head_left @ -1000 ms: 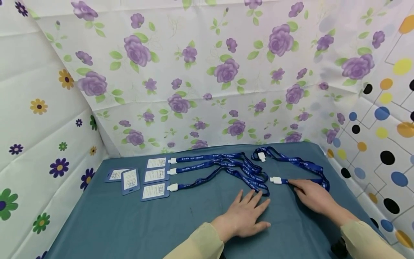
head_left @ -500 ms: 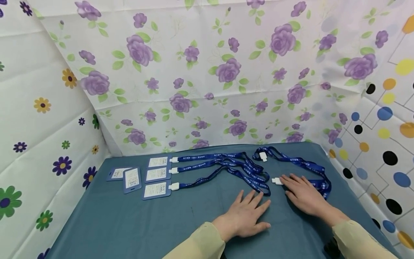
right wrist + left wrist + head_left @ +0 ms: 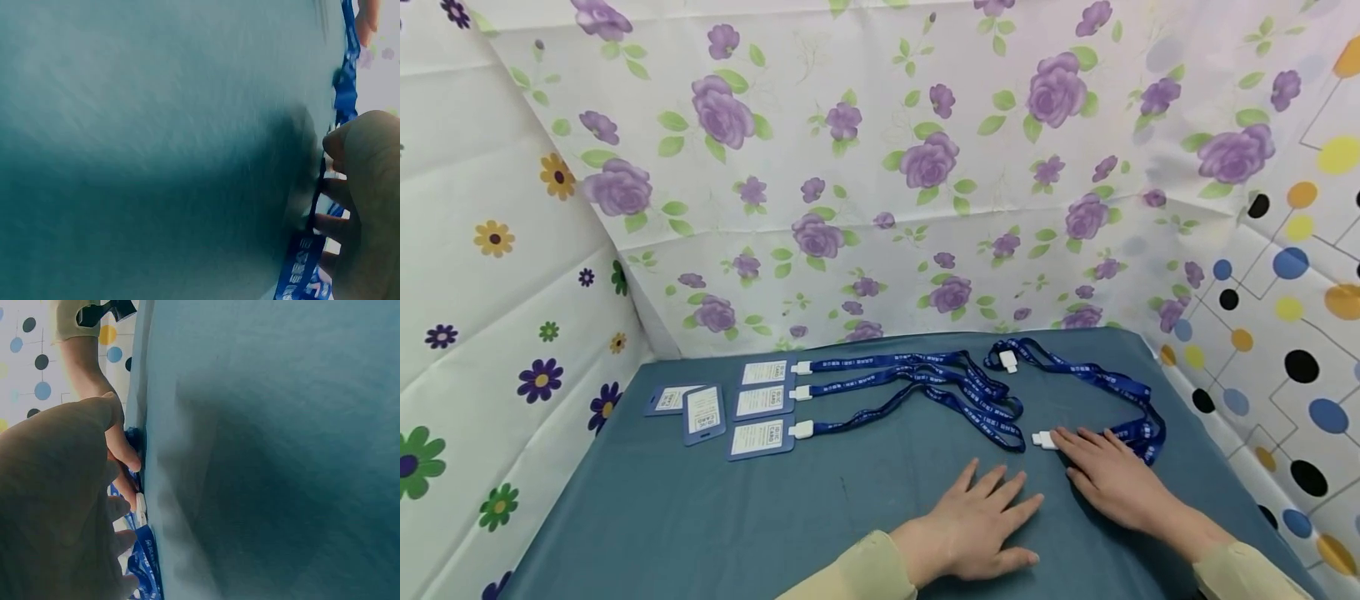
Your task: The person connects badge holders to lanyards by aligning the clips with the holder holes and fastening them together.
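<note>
My right hand (image 3: 1122, 479) lies over a blue lanyard (image 3: 1138, 433) at the right, fingers extended, fingertips at its white clip (image 3: 1042, 439). In the right wrist view the fingers (image 3: 334, 225) rest along the blue strap (image 3: 300, 265). My left hand (image 3: 973, 525) is spread palm down and holds nothing, just in front of the blue straps (image 3: 973, 400). Three card holders (image 3: 760, 437) with white inserts lie in a column at centre left, each with a blue lanyard running right. Farther left, two loose card holders (image 3: 703, 414) overlap.
Another lanyard's white clip (image 3: 1008, 361) and strap (image 3: 1097, 372) lie toward the back right. A teal cloth (image 3: 700, 525) covers the table. Patterned sheets hang around it: purple flowers (image 3: 722, 108) behind, coloured dots (image 3: 1307, 367) on the right.
My right hand has slid left along the strap to the clip, then drawn it slightly toward me. My left hand has shifted slightly toward me and right.
</note>
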`<state>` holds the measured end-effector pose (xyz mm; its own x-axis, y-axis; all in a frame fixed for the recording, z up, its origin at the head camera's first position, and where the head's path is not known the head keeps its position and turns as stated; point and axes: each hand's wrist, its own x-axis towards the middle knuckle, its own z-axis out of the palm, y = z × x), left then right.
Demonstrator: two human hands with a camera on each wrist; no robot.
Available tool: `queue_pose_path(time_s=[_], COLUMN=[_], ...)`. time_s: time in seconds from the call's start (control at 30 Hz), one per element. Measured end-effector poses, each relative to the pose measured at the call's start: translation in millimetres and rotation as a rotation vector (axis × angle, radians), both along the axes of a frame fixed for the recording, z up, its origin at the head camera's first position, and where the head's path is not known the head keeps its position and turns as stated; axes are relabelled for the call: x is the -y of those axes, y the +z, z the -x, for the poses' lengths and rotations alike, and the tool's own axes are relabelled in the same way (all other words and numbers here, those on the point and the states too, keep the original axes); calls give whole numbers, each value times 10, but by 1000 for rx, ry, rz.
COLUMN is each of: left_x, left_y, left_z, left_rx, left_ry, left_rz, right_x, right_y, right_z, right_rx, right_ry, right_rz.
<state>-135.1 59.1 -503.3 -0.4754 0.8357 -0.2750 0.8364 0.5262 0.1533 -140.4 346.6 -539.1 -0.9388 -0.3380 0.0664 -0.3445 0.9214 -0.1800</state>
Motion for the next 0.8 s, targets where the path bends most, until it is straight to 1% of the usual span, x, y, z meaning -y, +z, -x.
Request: queue_pose_path(time_s=[0.13, 0.23, 0.37, 0.5, 0.6, 0.67, 0.8], left_x=[133, 285, 568, 900, 1117, 1233, 1417], left_y=[-27, -41, -48, -57, -45, -14, 39], left_z=[-47, -66, -77, -78, -75, -81, -79], left_rx=[18, 48, 94, 93, 87, 87, 84], left_ry=[6, 25, 55, 96, 139, 169, 219], left_rz=[3, -7, -41, -78, -109, -128, -150], right_x=[104, 201, 366, 565, 721, 825, 1037], right_y=[35, 64, 120, 180, 192, 184, 170], right_z=[-128, -218, -336, -424, -452, -448, -368], right_rx=[-13, 17, 83, 133, 152, 153, 154], right_ry=[8, 0, 26, 89, 137, 167, 206], right_rz=[-33, -62, -97, -108, -91, -76, -50])
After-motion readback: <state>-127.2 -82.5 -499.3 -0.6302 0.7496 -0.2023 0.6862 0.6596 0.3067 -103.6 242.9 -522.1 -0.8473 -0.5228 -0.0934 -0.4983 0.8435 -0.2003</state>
